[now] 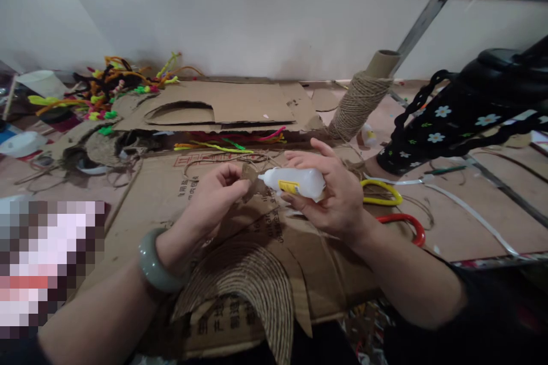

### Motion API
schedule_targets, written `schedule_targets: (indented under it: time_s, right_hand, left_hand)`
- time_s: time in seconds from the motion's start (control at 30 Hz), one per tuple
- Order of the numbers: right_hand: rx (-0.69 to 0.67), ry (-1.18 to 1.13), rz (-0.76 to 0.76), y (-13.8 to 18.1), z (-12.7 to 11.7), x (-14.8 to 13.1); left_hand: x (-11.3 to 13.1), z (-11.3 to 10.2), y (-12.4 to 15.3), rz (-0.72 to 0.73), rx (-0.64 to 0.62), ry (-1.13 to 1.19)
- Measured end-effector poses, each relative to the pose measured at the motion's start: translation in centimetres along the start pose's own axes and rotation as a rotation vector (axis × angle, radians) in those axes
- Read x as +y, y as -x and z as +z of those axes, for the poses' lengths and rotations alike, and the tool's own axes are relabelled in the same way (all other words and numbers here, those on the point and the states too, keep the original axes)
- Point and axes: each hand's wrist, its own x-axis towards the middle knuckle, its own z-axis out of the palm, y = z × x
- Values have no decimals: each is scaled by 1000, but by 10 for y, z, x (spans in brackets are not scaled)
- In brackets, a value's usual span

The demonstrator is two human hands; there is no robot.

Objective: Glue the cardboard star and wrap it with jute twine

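My right hand [331,194] grips a small white glue bottle [299,182] with a yellow label, its nozzle pointing left. My left hand [216,197] pinches a small brown cardboard piece [248,177] right at the nozzle tip. A pale green bangle [152,262] sits on my left wrist. Both hands hover above a flattened printed cardboard box [158,194]. A curved cardboard shape covered in coiled twine [252,285] lies below my hands, near the front edge.
A cone of jute twine [359,102] stands behind my right hand. Scissors with yellow and red handles [385,202] lie to the right. Coloured pipe cleaners [107,85] pile at back left, cut cardboard sheets [240,102] behind, and a black floral bag [462,114] at right.
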Motion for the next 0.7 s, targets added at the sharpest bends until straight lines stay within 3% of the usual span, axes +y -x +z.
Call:
schedule_targets:
  time_s: [0.7]
  right_hand:
    - [2, 35, -5, -3, -4, -5]
  left_hand:
    - [1, 2, 2, -35, 0, 6]
